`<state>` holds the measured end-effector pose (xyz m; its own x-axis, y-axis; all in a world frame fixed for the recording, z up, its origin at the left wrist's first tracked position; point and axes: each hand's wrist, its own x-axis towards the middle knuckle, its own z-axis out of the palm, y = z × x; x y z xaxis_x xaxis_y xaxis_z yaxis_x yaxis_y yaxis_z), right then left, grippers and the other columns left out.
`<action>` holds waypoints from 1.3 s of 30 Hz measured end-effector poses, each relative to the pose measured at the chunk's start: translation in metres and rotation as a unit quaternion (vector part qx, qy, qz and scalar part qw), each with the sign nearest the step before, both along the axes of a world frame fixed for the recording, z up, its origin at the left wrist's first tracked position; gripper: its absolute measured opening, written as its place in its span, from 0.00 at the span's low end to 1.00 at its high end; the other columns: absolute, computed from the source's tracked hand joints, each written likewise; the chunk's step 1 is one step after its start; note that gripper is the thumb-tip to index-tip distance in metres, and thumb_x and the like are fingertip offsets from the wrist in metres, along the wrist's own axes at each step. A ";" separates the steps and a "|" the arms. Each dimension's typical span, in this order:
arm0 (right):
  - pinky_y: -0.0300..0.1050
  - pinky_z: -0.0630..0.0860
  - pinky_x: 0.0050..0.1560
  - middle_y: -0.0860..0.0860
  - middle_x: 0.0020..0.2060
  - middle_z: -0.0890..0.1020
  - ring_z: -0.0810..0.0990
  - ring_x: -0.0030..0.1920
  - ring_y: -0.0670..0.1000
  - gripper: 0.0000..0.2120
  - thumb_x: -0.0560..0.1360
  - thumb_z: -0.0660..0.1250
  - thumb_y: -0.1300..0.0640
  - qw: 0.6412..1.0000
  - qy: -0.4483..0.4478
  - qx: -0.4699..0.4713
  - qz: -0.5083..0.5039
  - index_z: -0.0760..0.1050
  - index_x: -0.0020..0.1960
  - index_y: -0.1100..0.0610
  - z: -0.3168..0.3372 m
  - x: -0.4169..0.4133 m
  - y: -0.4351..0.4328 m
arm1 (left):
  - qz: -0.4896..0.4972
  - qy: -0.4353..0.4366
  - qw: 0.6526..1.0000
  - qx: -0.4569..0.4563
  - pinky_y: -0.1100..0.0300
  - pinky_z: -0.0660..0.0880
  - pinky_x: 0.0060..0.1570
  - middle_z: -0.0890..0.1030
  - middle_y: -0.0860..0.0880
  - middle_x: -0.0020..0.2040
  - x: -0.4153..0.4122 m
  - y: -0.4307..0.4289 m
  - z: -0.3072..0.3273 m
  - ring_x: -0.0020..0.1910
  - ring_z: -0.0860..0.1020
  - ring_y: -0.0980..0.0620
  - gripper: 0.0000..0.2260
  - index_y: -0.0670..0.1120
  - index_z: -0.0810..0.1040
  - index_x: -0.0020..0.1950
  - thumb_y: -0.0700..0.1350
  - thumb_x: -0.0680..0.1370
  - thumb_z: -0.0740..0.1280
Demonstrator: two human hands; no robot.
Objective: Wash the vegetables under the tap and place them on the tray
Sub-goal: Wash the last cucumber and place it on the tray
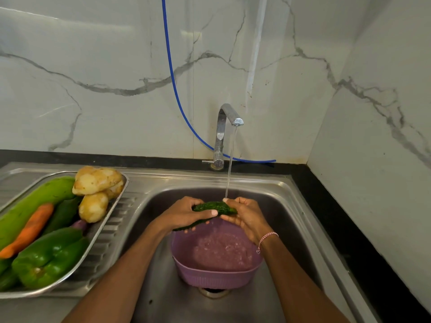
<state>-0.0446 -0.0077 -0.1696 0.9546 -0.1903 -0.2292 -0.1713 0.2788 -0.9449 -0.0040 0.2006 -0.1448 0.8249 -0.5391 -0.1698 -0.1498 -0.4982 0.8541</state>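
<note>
Forearms fill the bottom of my feed, both angled up toward the middle of the steel sink (291, 206). Just past them a purple basket (217, 273) sits on the sink floor over the drain (213, 292), with bubbly water inside it. A pink-and-white bracelet (268, 236) circles the right wrist.

Above the basket's far rim I see the two hands meeting on a dark green bitter gourd (214, 207), held roughly level in the air. The left hand (186, 213) grasps its left half, fingers curled over the top and the thumb laid across the front. The right hand (247, 217) cups the right end, fingers wrapped round it from behind. A thin stream of water (229, 173) lands where the right fingertips meet the gourd.

Off to the left, on the ribbed drainboard, a steel tray (102, 229) holds the other vegetables: a green pepper (51, 255) nearest me, a carrot (30, 229) beside it, a long pale-green gourd (35, 203) behind that, and potatoes (95, 180) piled at the far end. A small purple piece shows between pepper and potatoes; I cannot tell what it is.

Farther back the chrome tap (224, 127) stands on the black counter (326, 206), running. A blue hose (175, 85) hangs down the marble wall (93, 66) and passes behind the tap's base.
</note>
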 end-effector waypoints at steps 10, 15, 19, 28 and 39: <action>0.53 0.82 0.53 0.49 0.49 0.86 0.84 0.48 0.51 0.26 0.78 0.63 0.28 0.801 -0.078 -0.584 0.108 0.81 0.59 0.47 -0.002 -0.005 0.006 | 0.032 -0.083 0.992 0.085 0.54 0.82 0.39 0.86 0.45 0.44 0.010 -0.004 -0.015 0.38 0.85 0.49 0.20 0.48 0.77 0.54 0.41 0.67 0.81; 0.59 0.79 0.56 0.59 0.52 0.85 0.83 0.51 0.60 0.36 0.81 0.46 0.26 0.754 -0.034 -0.632 0.173 0.79 0.57 0.54 0.006 -0.015 0.021 | -0.021 -0.171 0.976 0.133 0.54 0.81 0.47 0.85 0.55 0.44 0.008 -0.010 -0.022 0.43 0.84 0.55 0.20 0.52 0.80 0.50 0.49 0.62 0.83; 0.59 0.79 0.58 0.59 0.48 0.85 0.84 0.49 0.60 0.40 0.82 0.43 0.28 0.804 -0.005 -0.579 0.135 0.82 0.54 0.57 0.011 -0.014 0.021 | -0.034 -0.247 0.953 0.172 0.50 0.81 0.49 0.84 0.55 0.50 0.005 -0.019 -0.021 0.48 0.82 0.52 0.25 0.56 0.75 0.58 0.54 0.65 0.79; 0.50 0.84 0.44 0.58 0.36 0.86 0.85 0.35 0.56 0.39 0.86 0.43 0.34 0.855 0.091 -0.494 0.131 0.83 0.49 0.61 0.012 -0.014 0.017 | -0.048 -0.326 0.922 0.202 0.50 0.79 0.53 0.81 0.57 0.53 0.003 -0.020 -0.021 0.51 0.80 0.53 0.23 0.60 0.77 0.60 0.62 0.68 0.77; 0.63 0.71 0.65 0.53 0.57 0.80 0.79 0.56 0.55 0.17 0.84 0.52 0.50 0.688 -0.051 -0.706 0.162 0.78 0.59 0.54 0.003 -0.015 0.020 | -0.023 -0.224 0.955 0.195 0.49 0.79 0.55 0.84 0.52 0.56 0.009 -0.019 -0.025 0.53 0.82 0.50 0.18 0.57 0.78 0.63 0.61 0.76 0.72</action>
